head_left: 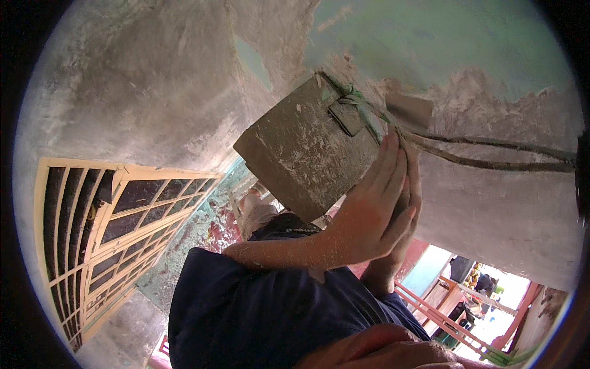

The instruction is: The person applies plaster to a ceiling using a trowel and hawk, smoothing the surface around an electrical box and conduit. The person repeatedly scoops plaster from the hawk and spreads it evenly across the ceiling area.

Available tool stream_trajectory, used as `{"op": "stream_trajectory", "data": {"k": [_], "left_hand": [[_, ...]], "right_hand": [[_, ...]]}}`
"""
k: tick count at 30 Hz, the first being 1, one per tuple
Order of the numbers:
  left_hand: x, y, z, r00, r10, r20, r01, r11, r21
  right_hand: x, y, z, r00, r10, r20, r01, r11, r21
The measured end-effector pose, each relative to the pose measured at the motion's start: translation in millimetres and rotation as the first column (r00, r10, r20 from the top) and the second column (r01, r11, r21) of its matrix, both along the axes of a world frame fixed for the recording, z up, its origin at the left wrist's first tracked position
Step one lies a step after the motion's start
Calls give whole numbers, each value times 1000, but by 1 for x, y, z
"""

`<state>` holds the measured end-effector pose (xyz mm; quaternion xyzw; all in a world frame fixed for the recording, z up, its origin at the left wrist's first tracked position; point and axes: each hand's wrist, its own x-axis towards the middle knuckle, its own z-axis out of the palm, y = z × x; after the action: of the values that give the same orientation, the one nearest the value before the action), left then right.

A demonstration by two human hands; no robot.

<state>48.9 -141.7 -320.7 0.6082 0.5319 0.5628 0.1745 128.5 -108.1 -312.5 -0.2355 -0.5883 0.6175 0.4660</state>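
My left hand (381, 187) reaches up from the lower left, fingers long and held together. Behind it is my right hand (414, 178), partly covered, with its wrist lower down. The fingertips of both hands come together on dark cords (430, 147) beside a grey square box (295, 147). Its dusty face is splashed with plaster and has a small dark flap (345, 117) near one edge. Green strands (352, 97) are bunched at the box's upper corner, where the cords start. My palms and whatever lies between them are hidden.
A roughly plastered wall (166, 80) with peeling green paint (442, 43) surrounds the box. A brown flat piece (410, 112) stands out behind the cords. To the left is a cream window grille (104, 240); at lower right, red rails (448, 326) border a bright opening with clutter.
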Motion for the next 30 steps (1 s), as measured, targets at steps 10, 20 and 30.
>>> {"op": "stream_trajectory", "data": {"k": [10, 20, 30], "left_hand": [[9, -2, 15, 992, -108, -60, 111, 993, 37], [5, -4, 14, 996, -10, -89, 16, 997, 75], [-4, 10, 15, 991, 53, -123, -33, 988, 152]], "right_hand": [[33, -19, -18, 944, -307, 120, 310, 951, -10], [47, -38, -14, 938, -319, 133, 324, 946, -19], [48, -42, -25, 936, -336, 102, 340, 940, -23]]}}
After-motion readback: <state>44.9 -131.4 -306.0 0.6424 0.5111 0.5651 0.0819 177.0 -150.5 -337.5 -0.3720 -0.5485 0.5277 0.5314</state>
